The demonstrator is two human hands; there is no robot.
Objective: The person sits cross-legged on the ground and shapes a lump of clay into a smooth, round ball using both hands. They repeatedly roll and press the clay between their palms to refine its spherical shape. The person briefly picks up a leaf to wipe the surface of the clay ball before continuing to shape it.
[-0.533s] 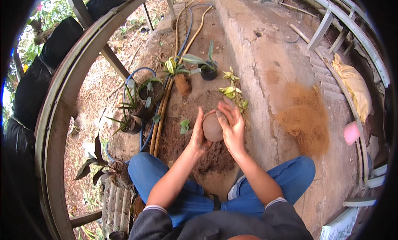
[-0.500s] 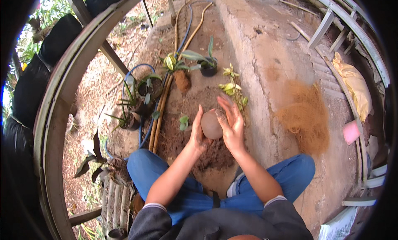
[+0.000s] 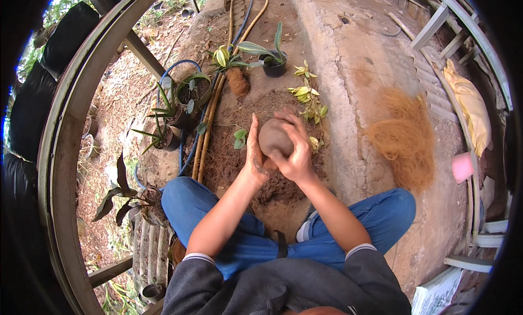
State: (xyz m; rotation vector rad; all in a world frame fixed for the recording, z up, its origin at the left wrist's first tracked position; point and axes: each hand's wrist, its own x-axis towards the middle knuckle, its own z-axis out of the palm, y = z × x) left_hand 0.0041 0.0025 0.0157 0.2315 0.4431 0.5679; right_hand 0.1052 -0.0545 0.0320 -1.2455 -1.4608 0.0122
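Note:
A round, brown ball of soil (image 3: 274, 136) is held between my two hands above a heap of loose dark soil (image 3: 275, 192). My left hand (image 3: 254, 151) presses along its left side, fingers fairly straight and pointing up, with soil stuck to the palm edge. Curled over the right side and top is my right hand (image 3: 298, 149), its thumb across the front of the ball. A small green-leaved cutting (image 3: 239, 138) lies on the soil just left of my left hand. Yellow-green leafy stems (image 3: 306, 93) lie beyond my right hand.
Loose brown fibre (image 3: 402, 138) lies on the concrete ledge to the right, near a pink cup (image 3: 462, 168). Ahead are a black-potted plant (image 3: 274, 63) and a plant with a fibre-covered root ball (image 3: 238, 82). Potted plants (image 3: 170, 138), a blue hose (image 3: 188, 165) and poles (image 3: 211, 132) stand or lie left.
My right hand's fingers have come down from raised and apart to curl over the top of the ball. The ball has risen slightly and shifted left with both hands.

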